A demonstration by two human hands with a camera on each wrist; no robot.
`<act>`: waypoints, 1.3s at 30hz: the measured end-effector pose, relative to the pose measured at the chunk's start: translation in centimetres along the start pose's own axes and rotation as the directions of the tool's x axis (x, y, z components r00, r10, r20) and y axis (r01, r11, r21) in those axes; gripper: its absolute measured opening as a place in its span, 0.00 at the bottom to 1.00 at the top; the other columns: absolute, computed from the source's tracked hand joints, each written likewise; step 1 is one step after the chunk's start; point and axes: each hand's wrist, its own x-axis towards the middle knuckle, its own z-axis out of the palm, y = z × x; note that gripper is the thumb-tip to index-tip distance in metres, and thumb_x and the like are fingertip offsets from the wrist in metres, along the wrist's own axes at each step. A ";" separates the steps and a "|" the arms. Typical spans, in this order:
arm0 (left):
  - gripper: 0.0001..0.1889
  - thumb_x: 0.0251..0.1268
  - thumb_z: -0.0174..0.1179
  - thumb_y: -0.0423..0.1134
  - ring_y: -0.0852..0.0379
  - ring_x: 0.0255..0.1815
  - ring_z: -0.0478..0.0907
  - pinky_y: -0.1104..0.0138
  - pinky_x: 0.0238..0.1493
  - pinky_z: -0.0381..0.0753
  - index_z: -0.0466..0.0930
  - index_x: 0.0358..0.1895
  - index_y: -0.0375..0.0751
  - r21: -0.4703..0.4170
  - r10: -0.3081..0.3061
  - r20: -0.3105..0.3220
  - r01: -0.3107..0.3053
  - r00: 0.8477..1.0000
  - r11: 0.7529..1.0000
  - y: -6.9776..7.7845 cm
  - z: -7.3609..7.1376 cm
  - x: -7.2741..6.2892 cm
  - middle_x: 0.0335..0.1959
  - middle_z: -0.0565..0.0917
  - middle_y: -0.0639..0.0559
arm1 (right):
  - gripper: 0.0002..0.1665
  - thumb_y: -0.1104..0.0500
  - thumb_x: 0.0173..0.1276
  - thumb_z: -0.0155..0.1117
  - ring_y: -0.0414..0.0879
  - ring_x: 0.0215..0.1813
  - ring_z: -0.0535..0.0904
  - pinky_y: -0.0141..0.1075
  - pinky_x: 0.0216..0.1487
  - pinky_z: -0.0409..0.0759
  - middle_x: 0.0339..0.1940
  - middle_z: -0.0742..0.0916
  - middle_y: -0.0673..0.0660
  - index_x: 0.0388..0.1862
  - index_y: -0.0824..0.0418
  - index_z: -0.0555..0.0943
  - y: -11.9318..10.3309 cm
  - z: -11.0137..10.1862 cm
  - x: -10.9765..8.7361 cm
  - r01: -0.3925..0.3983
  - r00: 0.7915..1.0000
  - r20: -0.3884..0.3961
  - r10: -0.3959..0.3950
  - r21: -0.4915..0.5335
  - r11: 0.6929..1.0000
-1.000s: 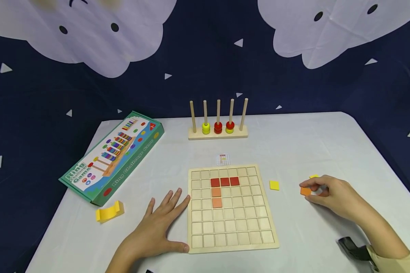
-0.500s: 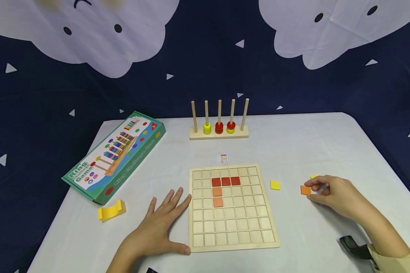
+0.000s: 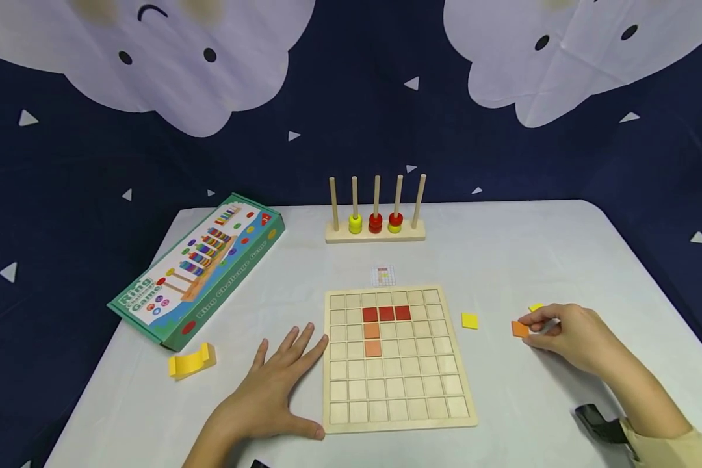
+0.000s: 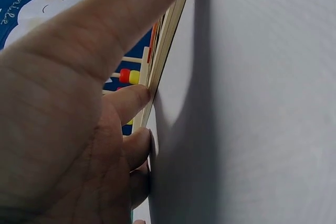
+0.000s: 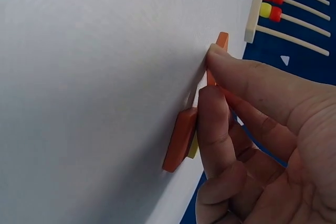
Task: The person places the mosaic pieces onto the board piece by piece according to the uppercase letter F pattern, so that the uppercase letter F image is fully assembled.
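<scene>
My left hand (image 3: 268,390) lies spread on the table, its index fingertip and thumb tip right at the left edge of the wooden grid board (image 3: 398,383). In the left wrist view its fingers (image 4: 131,100) reach the board's edge. Three red tiles (image 3: 387,313) form a row on the board, with two orange tiles (image 3: 372,339) below the leftmost one. To the right of the board, my right hand (image 3: 573,338) pinches an orange tile (image 3: 519,329) between thumb and index finger. A second orange tile (image 5: 180,140) shows under that hand in the right wrist view, beside a yellow tile (image 5: 193,148).
A yellow tile (image 3: 470,320) lies right of the board; another yellow tile (image 3: 536,307) is partly behind my right hand. Behind the board are a small pattern card (image 3: 383,275) and a peg stand (image 3: 376,238) with rings. At left lie a game box (image 3: 195,266) and a yellow curved block (image 3: 192,362).
The head view has shifted slightly. My right hand keeps its pinch on the orange tile, nearly in place, and my left hand stays at the board's edge.
</scene>
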 end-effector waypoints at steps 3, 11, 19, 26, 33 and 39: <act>0.70 0.36 0.80 0.76 0.36 0.91 0.47 0.21 0.80 0.38 0.56 0.88 0.61 -0.002 -0.007 0.004 0.007 1.000 1.000 0.1 0.0 0.0 0.91 0.51 0.51 | 0.16 0.56 0.59 0.84 0.32 0.30 0.77 0.32 0.32 0.71 0.34 0.90 0.47 0.46 0.59 0.93 -0.1 -0.1 0.1 -0.009 1.000 0.012 0.009 -0.002 1.000; 0.70 0.36 0.81 0.75 0.36 0.91 0.47 0.21 0.80 0.39 0.56 0.88 0.63 -0.004 -0.013 0.003 0.013 1.000 1.000 0.2 0.1 0.0 0.91 0.52 0.52 | 0.17 0.56 0.60 0.84 0.40 0.34 0.82 0.34 0.34 0.72 0.34 0.90 0.48 0.47 0.60 0.93 -0.2 -0.4 0.1 -0.042 0.999 0.034 0.042 -0.005 0.999; 0.70 0.36 0.80 0.75 0.37 0.92 0.46 0.22 0.80 0.37 0.55 0.88 0.63 -0.017 -0.009 0.014 0.009 1.000 1.000 0.2 0.5 0.1 0.91 0.51 0.52 | 0.16 0.55 0.60 0.83 0.39 0.34 0.81 0.38 0.36 0.73 0.33 0.90 0.46 0.46 0.58 0.93 -0.1 -0.5 -0.3 -0.056 0.998 0.039 0.057 -0.024 0.998; 0.70 0.37 0.80 0.76 0.37 0.91 0.46 0.22 0.80 0.37 0.55 0.88 0.62 -0.013 -0.011 0.014 0.011 1.000 1.000 0.2 0.5 0.0 0.91 0.51 0.52 | 0.15 0.52 0.61 0.82 0.35 0.35 0.80 0.37 0.36 0.72 0.34 0.90 0.45 0.46 0.55 0.93 0.0 -0.5 -0.6 -0.038 0.999 0.033 0.039 -0.033 0.999; 0.70 0.37 0.80 0.76 0.36 0.91 0.46 0.23 0.81 0.37 0.55 0.88 0.61 -0.006 -0.012 0.015 0.012 1.000 1.000 0.2 0.4 0.0 0.91 0.51 0.51 | 0.19 0.48 0.62 0.83 0.42 0.37 0.87 0.40 0.36 0.76 0.35 0.94 0.48 0.48 0.55 0.93 -0.7 -0.4 -0.7 -0.046 0.999 0.027 0.047 -0.025 0.999; 0.69 0.37 0.80 0.76 0.37 0.92 0.45 0.23 0.81 0.36 0.55 0.88 0.62 -0.001 -0.032 0.012 0.032 0.999 0.999 0.2 0.1 0.1 0.91 0.51 0.52 | 0.16 0.52 0.63 0.82 0.38 0.34 0.84 0.35 0.34 0.75 0.33 0.93 0.49 0.48 0.56 0.93 -2.4 -0.6 -0.1 -0.014 1.000 0.008 0.013 0.012 1.000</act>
